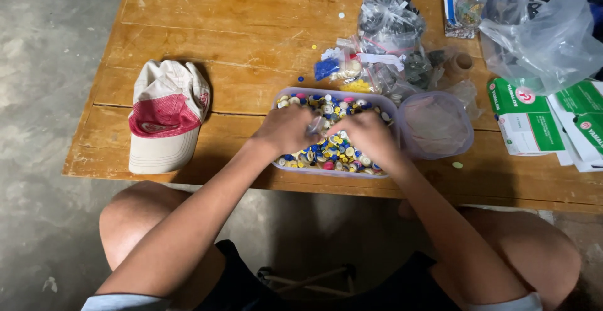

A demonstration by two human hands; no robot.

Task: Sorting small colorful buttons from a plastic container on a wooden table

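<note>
Wooden table (251,28); my left hand (286,129) and right hand (370,136) pinch one small clear piece (317,124) between them; tub of caps (387,105) beneath remains full.

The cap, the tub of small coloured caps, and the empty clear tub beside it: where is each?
cap (164,117): head view, on its red middle panel.
tub of small coloured caps (339,92): head view, on its far rim.
empty clear tub (436,126): head view, on its bare inside.
</note>
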